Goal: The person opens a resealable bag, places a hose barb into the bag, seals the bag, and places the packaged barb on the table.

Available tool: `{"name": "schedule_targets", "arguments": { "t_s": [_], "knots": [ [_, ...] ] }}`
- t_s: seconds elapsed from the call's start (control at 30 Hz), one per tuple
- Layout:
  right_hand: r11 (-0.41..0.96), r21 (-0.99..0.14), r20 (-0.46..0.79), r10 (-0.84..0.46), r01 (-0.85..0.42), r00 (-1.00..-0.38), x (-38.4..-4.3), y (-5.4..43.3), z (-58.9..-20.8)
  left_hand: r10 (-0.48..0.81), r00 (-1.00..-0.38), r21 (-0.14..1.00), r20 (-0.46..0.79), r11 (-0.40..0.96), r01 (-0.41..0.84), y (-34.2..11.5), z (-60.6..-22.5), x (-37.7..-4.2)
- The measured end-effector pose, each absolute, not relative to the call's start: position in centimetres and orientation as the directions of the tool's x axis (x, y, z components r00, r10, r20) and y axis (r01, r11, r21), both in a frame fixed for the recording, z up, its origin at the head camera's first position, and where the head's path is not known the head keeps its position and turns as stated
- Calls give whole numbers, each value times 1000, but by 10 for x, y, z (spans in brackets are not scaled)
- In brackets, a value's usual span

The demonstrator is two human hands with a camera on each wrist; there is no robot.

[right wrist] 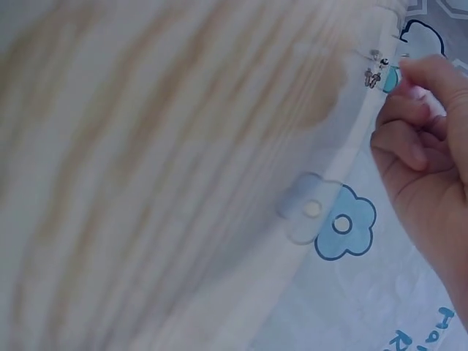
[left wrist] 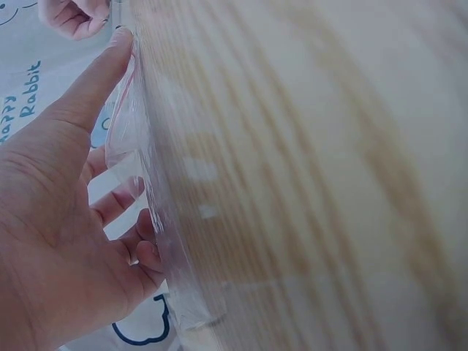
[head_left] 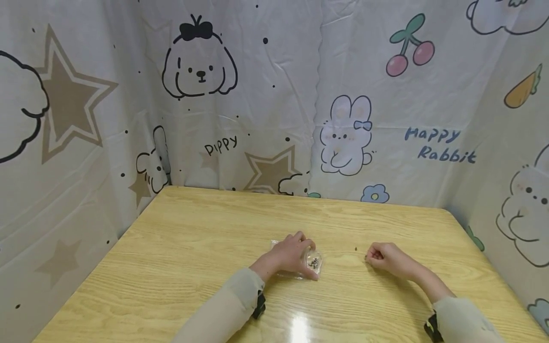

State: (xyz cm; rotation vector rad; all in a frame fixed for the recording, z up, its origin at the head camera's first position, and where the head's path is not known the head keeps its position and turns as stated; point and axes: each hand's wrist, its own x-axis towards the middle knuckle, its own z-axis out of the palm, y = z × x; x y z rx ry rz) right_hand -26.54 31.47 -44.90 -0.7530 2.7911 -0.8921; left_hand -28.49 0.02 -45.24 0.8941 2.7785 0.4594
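Observation:
My left hand point(head_left: 291, 255) grips a flat clear plastic bag point(head_left: 271, 244) at its right end, thumb on the near side and fingers on the far side. Several tiny dark metal pieces point(head_left: 314, 263) show inside the bag, in the gap between thumb and fingers. In the left wrist view the clear film point(left wrist: 130, 139) stands up between thumb and fingers. To the right, my right hand point(head_left: 390, 259) pinches a tiny metal piece point(right wrist: 404, 55) between thumb and forefinger, the other fingers curled in. A small screw-like metal piece point(head_left: 355, 248) is on the table just left of those fingertips.
The light wood-grain table point(head_left: 206, 228) meets a printed curtain point(head_left: 274, 109) along its back edge. More curtain hangs at both sides. Dark bands point(head_left: 259, 305) circle both wrists at the pale sleeves.

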Motion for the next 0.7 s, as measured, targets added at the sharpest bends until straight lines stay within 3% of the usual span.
{"name": "schedule_targets", "arguments": {
  "t_s": [0.7],
  "knots": [
    [604,-663,113,-502,-441,-857,-269,278,-443,586,-807,314,-76,782,539,2,-450,-283]
  ]
}}
